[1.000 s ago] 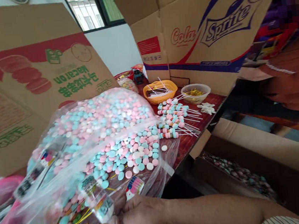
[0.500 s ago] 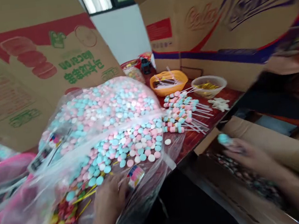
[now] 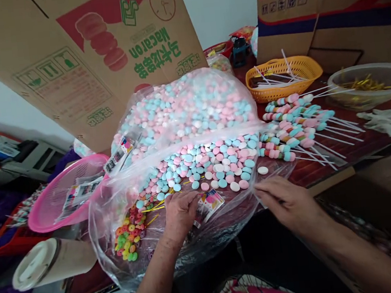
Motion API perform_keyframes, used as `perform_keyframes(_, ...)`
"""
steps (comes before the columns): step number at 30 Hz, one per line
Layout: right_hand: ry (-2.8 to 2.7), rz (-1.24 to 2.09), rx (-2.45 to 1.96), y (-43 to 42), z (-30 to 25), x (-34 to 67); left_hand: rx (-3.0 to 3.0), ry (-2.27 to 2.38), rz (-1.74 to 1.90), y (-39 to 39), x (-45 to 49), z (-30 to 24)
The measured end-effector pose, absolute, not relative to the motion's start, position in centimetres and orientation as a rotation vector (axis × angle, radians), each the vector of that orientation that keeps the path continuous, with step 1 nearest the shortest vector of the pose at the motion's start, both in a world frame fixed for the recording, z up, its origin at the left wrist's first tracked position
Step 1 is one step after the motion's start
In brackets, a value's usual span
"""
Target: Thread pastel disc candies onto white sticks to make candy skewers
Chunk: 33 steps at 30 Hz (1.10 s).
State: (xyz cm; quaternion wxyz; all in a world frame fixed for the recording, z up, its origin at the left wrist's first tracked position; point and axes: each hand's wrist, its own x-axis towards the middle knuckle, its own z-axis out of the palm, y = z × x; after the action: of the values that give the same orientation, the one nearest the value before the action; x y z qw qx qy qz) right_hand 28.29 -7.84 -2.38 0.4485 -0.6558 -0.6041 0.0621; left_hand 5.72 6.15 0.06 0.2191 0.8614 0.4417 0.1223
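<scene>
My left hand rests on the clear plastic with curled fingers, pinching at the edge of small printed plastic packets. To its right, my right hand is over the table's front edge, thumb and fingers closed together by the edge of the clear plastic bag; whatever they hold is hidden. Pink, blue and white button-shaped candies spill from the bag in front of both hands. Ring-shaped candies lie left of my left hand, with gold twist ties close by.
Candy skewers lie at the right, near an orange basket of sticks and a clear bowl of gold ties. A pink basket and a lidded cup stand left. Large cardboard boxes stand behind. An open box sits low right.
My right hand has come left from above the low open box to the table edge; the blue candy piece it held no longer shows. The view has turned left. My left hand stays by the packets.
</scene>
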Motion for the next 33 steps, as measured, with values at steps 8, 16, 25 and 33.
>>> perform_keyframes(8,-1.476,0.442,-1.494,-2.1,-1.8,21.7,2.25,1.053,0.613,3.9,6.0,1.1)
perform_keyframes(16,-1.228,0.902,-1.439,-3.8,-0.9,24.9,1.901,0.776,0.323,4.4,7.3,1.3)
perform_keyframes(25,-1.219,0.669,-1.386,-4.2,0.0,24.9,2.435,1.07,0.639,3.2,8.8,2.2)
perform_keyframes(33,-1.005,0.838,-1.325,-5.8,-1.3,26.4,1.982,0.962,0.567,0.8,11.3,0.9)
